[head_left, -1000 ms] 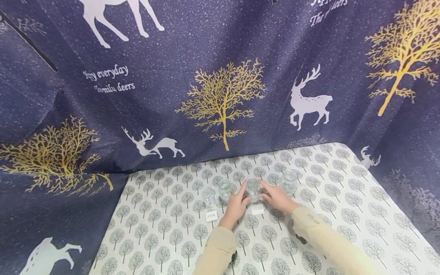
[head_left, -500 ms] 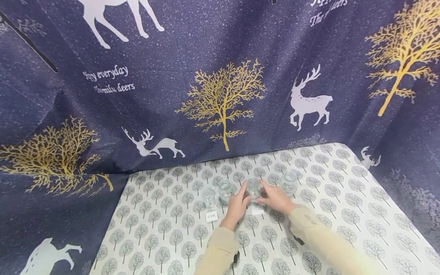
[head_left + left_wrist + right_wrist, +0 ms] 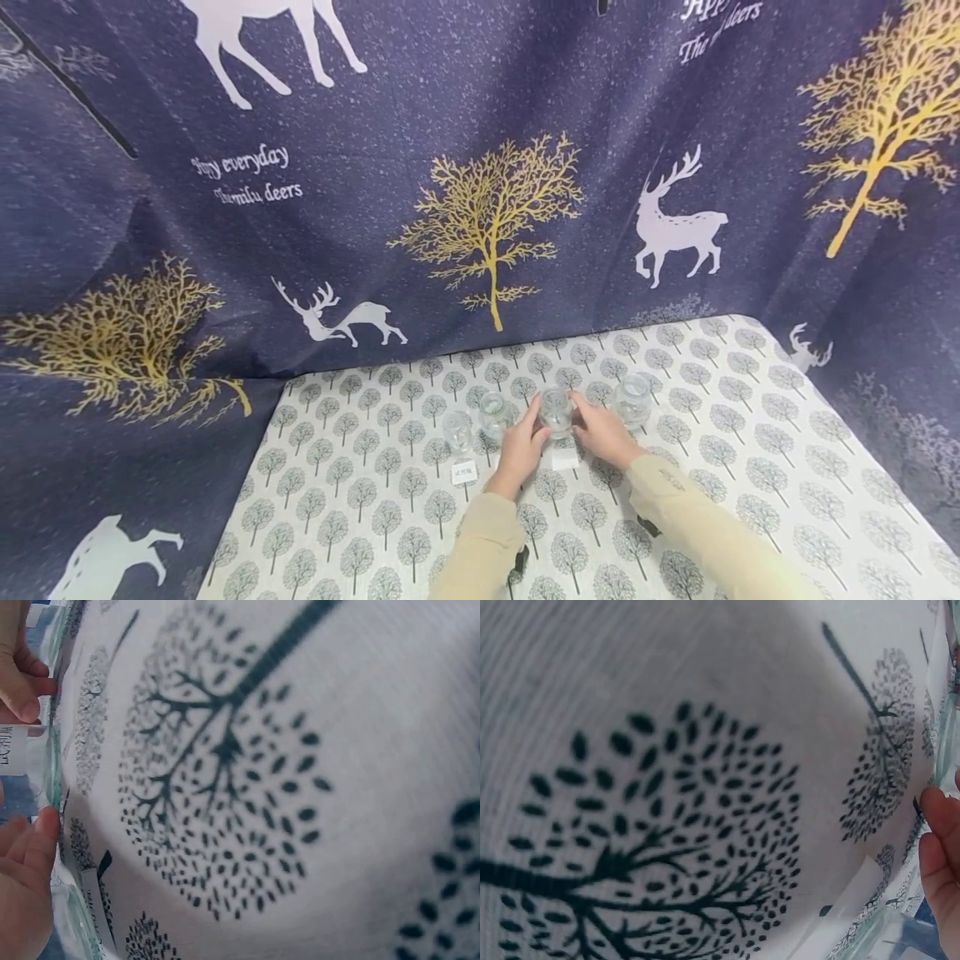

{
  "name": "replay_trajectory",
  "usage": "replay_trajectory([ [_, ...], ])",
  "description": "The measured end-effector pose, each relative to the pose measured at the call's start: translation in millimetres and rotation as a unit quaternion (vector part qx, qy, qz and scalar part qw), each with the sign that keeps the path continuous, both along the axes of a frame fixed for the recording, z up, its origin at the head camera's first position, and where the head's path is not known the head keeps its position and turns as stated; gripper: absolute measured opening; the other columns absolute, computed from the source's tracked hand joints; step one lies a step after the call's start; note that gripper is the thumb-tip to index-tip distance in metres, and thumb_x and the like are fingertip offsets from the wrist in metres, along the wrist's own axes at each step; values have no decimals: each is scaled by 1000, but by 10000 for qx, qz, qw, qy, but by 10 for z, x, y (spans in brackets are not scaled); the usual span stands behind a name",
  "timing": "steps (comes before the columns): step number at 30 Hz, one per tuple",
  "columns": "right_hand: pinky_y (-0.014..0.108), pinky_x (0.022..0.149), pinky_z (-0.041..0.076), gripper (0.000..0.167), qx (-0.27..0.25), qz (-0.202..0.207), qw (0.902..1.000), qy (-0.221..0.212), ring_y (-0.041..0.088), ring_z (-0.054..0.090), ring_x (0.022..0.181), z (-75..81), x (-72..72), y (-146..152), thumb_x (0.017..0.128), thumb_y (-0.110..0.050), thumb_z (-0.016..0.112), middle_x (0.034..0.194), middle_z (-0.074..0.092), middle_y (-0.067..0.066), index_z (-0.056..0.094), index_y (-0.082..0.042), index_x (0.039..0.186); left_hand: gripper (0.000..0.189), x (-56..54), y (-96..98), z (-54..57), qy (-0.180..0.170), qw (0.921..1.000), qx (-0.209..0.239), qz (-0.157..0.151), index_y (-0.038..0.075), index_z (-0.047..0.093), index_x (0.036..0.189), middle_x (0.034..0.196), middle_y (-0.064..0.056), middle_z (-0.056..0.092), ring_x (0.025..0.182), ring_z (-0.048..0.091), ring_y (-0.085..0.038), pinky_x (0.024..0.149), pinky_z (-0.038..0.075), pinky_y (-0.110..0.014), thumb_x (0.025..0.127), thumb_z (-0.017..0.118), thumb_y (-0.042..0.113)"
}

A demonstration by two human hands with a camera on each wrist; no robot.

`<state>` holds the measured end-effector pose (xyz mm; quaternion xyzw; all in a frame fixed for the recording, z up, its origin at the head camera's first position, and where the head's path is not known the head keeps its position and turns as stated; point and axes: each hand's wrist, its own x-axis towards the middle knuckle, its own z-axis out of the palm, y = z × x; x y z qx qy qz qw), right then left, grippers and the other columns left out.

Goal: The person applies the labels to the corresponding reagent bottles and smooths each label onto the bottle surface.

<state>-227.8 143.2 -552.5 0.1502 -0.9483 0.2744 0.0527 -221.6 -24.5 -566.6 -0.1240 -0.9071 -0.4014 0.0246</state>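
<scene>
A small clear glass jar (image 3: 556, 413) stands on the tree-print cloth, between my two hands. My left hand (image 3: 519, 450) holds its left side, thumb in front and index finger along the rim. From the right, my right hand (image 3: 604, 432) holds it in the same way. In the left wrist view a label with printed characters (image 3: 11, 750) shows on the glass, with my left fingers (image 3: 41, 844) below and right fingers above. The right wrist view catches only part of my right hand (image 3: 941, 855) at the jar's base.
Two more glass jars stand left of the held one, a narrow one (image 3: 457, 432) and a rounder one (image 3: 495, 417). Another jar (image 3: 633, 402) is to the right. White cards lie in front, one with print (image 3: 464, 472), another (image 3: 566, 458) before the held jar. A dark deer-print curtain (image 3: 345, 217) hangs behind.
My right thumb slid across the front of the jar, then back to its right side. The jar has barely moved; the head view has shifted slightly.
</scene>
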Motion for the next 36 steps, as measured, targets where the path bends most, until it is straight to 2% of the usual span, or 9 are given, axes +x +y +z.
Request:
replay_trajectory([
  [5, 38, 74, 51, 52, -415, -48, 9986, -332, 25, 63, 82, -28, -14, 21, 81, -11, 59, 94, 66, 10, 38, -12, 128, 65, -9, -9, 17, -439, 9985, 328, -18, 39, 18, 138, 118, -10, 58, 101, 59, -21, 90, 46, -32, 86, 53, 23],
  [8, 36, 71, 52, 49, -980, -55, 9916, -839, 25, 63, 82, 8, -13, 38, 84, -12, 56, 97, 64, 14, 37, -10, 130, 66, -5, -13, 47, -729, 9962, 475, 54, 34, 16, 140, 123, -12, 54, 103, 58, -24, 89, 46, -33, 86, 53, 24],
  [12, 30, 65, 53, 47, -1510, -101, 9820, -1132, 22, 62, 78, 101, -20, 75, 87, -13, 53, 100, 62, 16, 36, -5, 130, 69, 23, -34, 135, -1002, 9937, 479, 123, 28, 13, 141, 128, -15, 48, 109, 54, -29, 92, 44, -38, 86, 54, 27],
  [17, 27, 63, 51, 41, -2004, -9, 9763, -819, 21, 60, 76, 314, -17, 78, 86, -11, 54, 100, 60, 17, 41, -3, 124, 61, 105, -119, 301, -846, 9963, 138, 11, 20, 25, 139, 125, -16, 51, 111, 52, -30, 94, 41, -46, 86, 53, 31],
  [21, 23, 59, 50, 34, -2376, 66, 9693, -628, 19, 60, 77, 526, 21, 29, 86, -11, 55, 101, 61, 18, 47, -4, 119, 46, 189, -243, 402, -607, 9980, -63, -184, 13, 43, 129, 124, -11, 54, 106, 56, -26, 88, 47, -39, 87, 52, 28],
  [24, 21, 60, 49, 28, -2485, 91, 9678, -380, 16, 60, 75, 651, 56, -37, 84, -11, 57, 100, 63, 16, 53, -5, 112, 34, 236, -364, 418, -402, 9985, -196, -325, 11, 52, 120, 118, -7, 58, 99, 60, -20, 82, 50, -31, 88, 52, 23],
  [28, 21, 63, 50, 21, -2601, 215, 9652, -155, 12, 59, 71, 747, 114, -154, 82, -11, 60, 96, 64, 13, 58, -5, 102, 28, 267, -529, 404, -173, 9980, -364, -478, 9, 58, 111, 106, -4, 64, 91, 61, -16, 78, 51, -27, 86, 54, 20],
  [30, 22, 64, 51, 20, -2732, 333, 9611, -243, 11, 59, 71, 759, 140, -221, 81, -10, 60, 95, 64, 13, 59, -4, 101, 27, 273, -604, 395, -172, 9978, -358, -526, 8, 59, 109, 103, -4, 64, 90, 61, -17, 78, 50, -29, 84, 56, 19],
  [36, 23, 61, 51, 21, -2896, 751, 9489, -1007, 15, 58, 75, 691, 210, -428, 81, -10, 60, 97, 61, 15, 58, -4, 101, 29, 270, -797, 317, -427, 9973, -396, -438, 8, 59, 109, 101, -5, 64, 90, 60, -18, 80, 50, -31, 81, 60, 16],
])
